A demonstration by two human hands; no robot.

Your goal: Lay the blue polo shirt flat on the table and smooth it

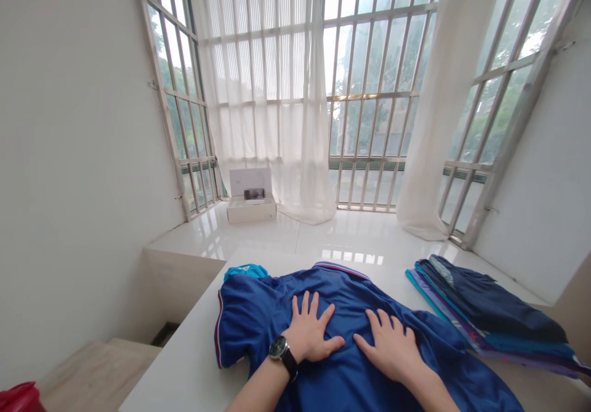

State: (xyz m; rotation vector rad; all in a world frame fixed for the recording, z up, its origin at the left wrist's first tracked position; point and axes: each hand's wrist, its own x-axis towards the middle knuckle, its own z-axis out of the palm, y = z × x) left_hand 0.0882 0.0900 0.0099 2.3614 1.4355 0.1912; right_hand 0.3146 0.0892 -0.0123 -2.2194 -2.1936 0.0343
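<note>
1. Blue polo shirt [341, 295] is lying spread on the white table [184, 363], striped collar pointing away from the person.
2. Left hand [311, 332] and right hand [388, 350] are pressing on it, fingers splayed open, gripping nothing.
3. Dark folded clothing stack [489, 313] is resting just right of it.

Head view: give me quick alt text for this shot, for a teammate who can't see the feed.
The left hand and right hand lie flat, fingers spread, on a blue short-sleeved jersey on a white tabletop. The left wrist wears a wristwatch, and a stack of folded clothes lies to the right.
</note>
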